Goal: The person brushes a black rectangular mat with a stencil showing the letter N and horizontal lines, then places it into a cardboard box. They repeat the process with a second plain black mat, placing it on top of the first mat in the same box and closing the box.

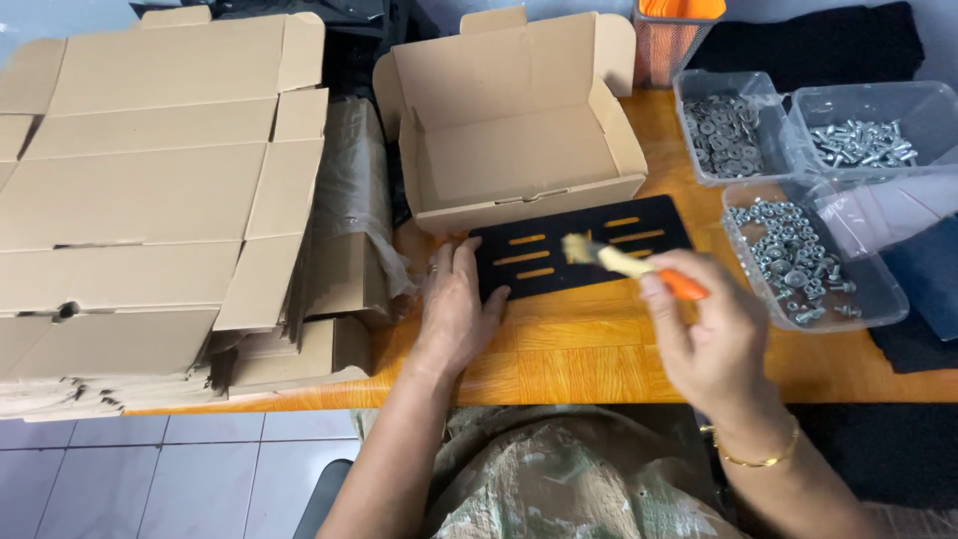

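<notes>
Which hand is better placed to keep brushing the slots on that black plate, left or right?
Right. The right hand already holds the brush, bristles on the black plate. The left hand lies flat on the plate's left end, steadying it.

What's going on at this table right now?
A person is brushing a flat black slotted plate that lies on the wooden table. The left hand presses down on the plate's left end, while the right hand holds a small orange-handled brush with its bristles on the plate. An open cardboard box sits just behind it, and clear tubs of metal hardware stand to the right.
</notes>
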